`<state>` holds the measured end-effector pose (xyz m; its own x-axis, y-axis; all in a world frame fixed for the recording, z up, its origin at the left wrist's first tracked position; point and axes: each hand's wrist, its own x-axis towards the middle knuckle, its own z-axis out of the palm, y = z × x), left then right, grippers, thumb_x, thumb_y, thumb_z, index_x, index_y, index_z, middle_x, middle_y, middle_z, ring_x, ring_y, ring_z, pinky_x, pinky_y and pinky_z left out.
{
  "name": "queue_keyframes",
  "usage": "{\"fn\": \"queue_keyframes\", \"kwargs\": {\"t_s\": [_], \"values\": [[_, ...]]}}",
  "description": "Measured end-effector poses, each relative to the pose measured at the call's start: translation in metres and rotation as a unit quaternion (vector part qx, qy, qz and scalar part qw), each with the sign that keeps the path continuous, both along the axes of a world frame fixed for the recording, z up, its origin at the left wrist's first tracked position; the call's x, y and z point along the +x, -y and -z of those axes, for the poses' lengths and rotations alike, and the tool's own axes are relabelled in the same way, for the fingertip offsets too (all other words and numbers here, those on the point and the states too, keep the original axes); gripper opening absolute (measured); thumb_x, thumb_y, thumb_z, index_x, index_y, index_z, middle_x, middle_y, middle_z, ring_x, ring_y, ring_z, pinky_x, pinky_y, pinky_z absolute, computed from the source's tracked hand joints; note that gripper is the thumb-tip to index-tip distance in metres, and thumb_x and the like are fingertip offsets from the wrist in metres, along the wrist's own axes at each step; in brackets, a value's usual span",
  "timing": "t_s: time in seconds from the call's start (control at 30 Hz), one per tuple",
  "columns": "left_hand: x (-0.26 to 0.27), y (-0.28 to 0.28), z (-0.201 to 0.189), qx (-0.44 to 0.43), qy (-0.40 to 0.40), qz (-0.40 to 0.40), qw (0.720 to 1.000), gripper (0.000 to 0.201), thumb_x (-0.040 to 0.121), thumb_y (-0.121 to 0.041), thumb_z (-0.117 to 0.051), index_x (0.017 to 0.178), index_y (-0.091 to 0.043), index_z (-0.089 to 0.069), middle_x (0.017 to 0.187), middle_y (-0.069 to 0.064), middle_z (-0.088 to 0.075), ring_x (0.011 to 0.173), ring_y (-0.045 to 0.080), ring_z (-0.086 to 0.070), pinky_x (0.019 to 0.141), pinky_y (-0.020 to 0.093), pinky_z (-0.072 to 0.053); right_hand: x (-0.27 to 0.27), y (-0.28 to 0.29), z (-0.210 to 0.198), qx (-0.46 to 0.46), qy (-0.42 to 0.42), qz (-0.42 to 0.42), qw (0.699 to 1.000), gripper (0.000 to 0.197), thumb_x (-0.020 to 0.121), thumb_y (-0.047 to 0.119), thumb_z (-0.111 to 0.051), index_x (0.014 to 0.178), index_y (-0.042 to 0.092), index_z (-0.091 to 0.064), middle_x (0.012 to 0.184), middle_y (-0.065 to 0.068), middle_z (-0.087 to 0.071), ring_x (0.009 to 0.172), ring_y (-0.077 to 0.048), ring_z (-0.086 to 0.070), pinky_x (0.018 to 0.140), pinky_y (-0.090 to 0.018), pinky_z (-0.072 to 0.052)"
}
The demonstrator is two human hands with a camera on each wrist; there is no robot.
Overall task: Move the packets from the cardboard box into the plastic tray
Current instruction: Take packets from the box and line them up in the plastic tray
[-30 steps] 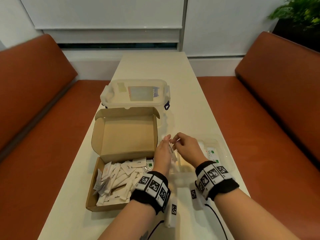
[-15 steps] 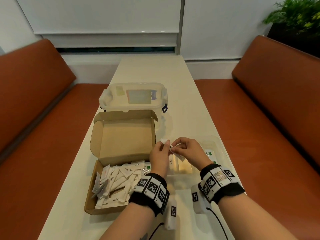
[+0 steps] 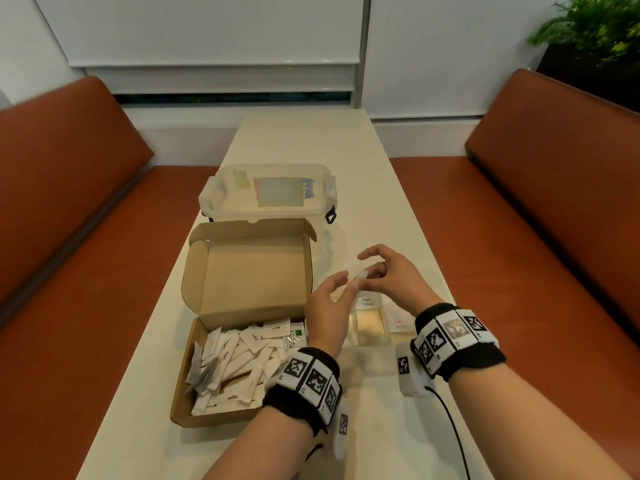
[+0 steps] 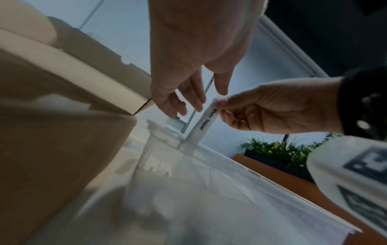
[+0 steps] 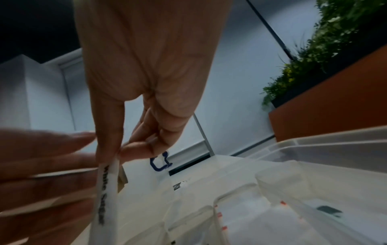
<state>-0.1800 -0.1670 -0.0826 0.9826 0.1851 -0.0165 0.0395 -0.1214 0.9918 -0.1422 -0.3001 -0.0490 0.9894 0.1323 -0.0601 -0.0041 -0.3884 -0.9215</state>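
Note:
The cardboard box lies open at the table's left, with several white stick packets inside. To its right is the clear plastic tray, divided into compartments. My right hand pinches a white sugar stick packet by its top end between thumb and forefinger. The packet hangs down over the tray. My left hand hovers just left of it with fingers straight, holding nothing.
A lidded clear container stands behind the box. A pepper packet and a salt packet lie in tray compartments. Orange benches flank the narrow table; a plant is at the far right. A black cable trails near my right wrist.
Both hands held the packet together before. Now the left hand has let go and opened, and the right hand alone holds the packet, slightly further forward over the tray.

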Motion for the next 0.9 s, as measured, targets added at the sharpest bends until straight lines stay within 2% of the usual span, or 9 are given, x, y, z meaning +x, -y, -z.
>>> {"fn": "queue_keyframes", "kwargs": {"t_s": [0.1, 0.2, 0.3, 0.4, 0.5, 0.6, 0.7, 0.8, 0.9], "values": [[0.000, 0.002, -0.005, -0.006, 0.016, -0.004, 1.000, 0.006, 0.088, -0.027, -0.064, 0.091, -0.031, -0.068, 0.086, -0.013, -0.069, 0.082, 0.000, -0.062, 0.068, 0.007, -0.045, 0.000, -0.005, -0.003, -0.022, 0.008, -0.028, 0.999, 0.040, 0.076, 0.013, -0.077, 0.108, 0.022, -0.055, 0.077, -0.006, -0.070, 0.069, -0.011, -0.065, 0.073, -0.024, -0.053], [0.000, -0.001, -0.003, -0.017, 0.013, -0.033, 0.999, 0.016, 0.087, -0.023, -0.065, 0.077, -0.036, -0.066, 0.078, -0.013, -0.068, 0.076, 0.000, -0.061, 0.065, 0.010, -0.045, -0.003, -0.006, 0.002, -0.018, 0.003, -0.027, 0.999, 0.043, 0.075, 0.015, -0.077, 0.111, 0.024, -0.054, 0.077, -0.005, -0.070, 0.070, -0.010, -0.065, 0.075, -0.026, -0.053], [0.001, -0.004, 0.001, -0.040, 0.005, -0.053, 0.998, 0.014, 0.088, -0.019, -0.064, 0.079, -0.030, -0.068, 0.078, -0.008, -0.069, 0.077, 0.008, -0.063, 0.071, 0.020, -0.050, -0.006, -0.010, 0.014, 0.009, -0.023, -0.005, 1.000, 0.042, 0.076, 0.017, -0.077, 0.110, 0.024, -0.055, 0.078, 0.000, -0.072, 0.076, -0.010, -0.068, 0.077, -0.025, -0.055], [0.003, -0.006, 0.005, -0.047, -0.003, -0.065, 0.997, 0.006, 0.088, -0.018, -0.064, 0.088, -0.019, -0.069, 0.081, 0.000, -0.069, 0.080, 0.016, -0.064, 0.077, 0.030, -0.053, -0.008, -0.016, 0.025, 0.030, -0.051, 0.002, 0.998, 0.026, 0.078, 0.011, -0.075, 0.097, 0.019, -0.059, 0.079, -0.005, -0.073, 0.076, -0.016, -0.068, 0.074, -0.027, -0.057], [0.004, -0.008, 0.009, -0.021, -0.007, -0.091, 0.996, 0.005, 0.088, -0.019, -0.065, 0.091, -0.020, -0.069, 0.084, -0.005, -0.068, 0.080, 0.010, -0.062, 0.075, 0.025, -0.051, -0.007, -0.020, 0.032, 0.039, -0.054, 0.039, 0.997, 0.017, 0.078, 0.008, -0.074, 0.086, 0.015, -0.060, 0.073, -0.010, -0.071, 0.069, -0.016, -0.067, 0.067, -0.024, -0.056], [0.005, -0.010, 0.010, 0.014, -0.031, -0.138, 0.990, 0.009, 0.089, -0.016, -0.062, 0.090, -0.025, -0.065, 0.083, -0.015, -0.062, 0.081, 0.006, -0.058, 0.067, 0.017, -0.043, -0.002, -0.023, 0.038, -0.056, -0.036, 0.071, 0.995, 0.017, 0.076, 0.008, -0.074, 0.077, 0.015, -0.058, 0.067, -0.002, -0.064, 0.063, -0.011, -0.060, 0.060, -0.019, -0.047], [0.005, -0.010, 0.011, 0.048, -0.063, -0.148, 0.986, 0.018, 0.087, -0.005, -0.059, 0.089, -0.023, -0.062, 0.082, -0.012, -0.060, 0.082, 0.010, -0.058, 0.064, 0.017, -0.040, -0.001, -0.032, 0.042, -0.190, -0.010, 0.054, 0.980, 0.016, 0.077, 0.007, -0.067, 0.073, 0.018, -0.056, 0.067, 0.003, -0.060, 0.068, -0.015, -0.058, 0.058, -0.021, -0.041], [0.002, -0.008, 0.011, 0.101, -0.078, -0.133, 0.983, 0.038, 0.079, 0.010, -0.047, 0.094, -0.021, -0.063, 0.090, -0.008, -0.062, 0.086, 0.014, -0.060, 0.069, 0.023, -0.043, -0.002, -0.042, 0.047, -0.306, 0.035, 0.020, 0.951, 0.009, 0.083, 0.008, -0.052, 0.082, 0.016, -0.057, 0.079, -0.006, -0.066, 0.085, -0.024, -0.056, 0.066, -0.030, -0.043], [-0.001, -0.008, 0.010, 0.150, -0.091, -0.120, 0.977, 0.051, 0.073, 0.016, -0.041, 0.099, -0.022, -0.064, 0.097, -0.008, -0.063, 0.090, 0.016, -0.059, 0.071, 0.027, -0.046, -0.002, -0.048, 0.052, -0.392, 0.067, -0.019, 0.917, 0.018, 0.086, 0.006, -0.048, 0.100, 0.013, -0.057, 0.090, -0.009, -0.066, 0.100, -0.025, -0.048, 0.075, -0.032, -0.043]]}}
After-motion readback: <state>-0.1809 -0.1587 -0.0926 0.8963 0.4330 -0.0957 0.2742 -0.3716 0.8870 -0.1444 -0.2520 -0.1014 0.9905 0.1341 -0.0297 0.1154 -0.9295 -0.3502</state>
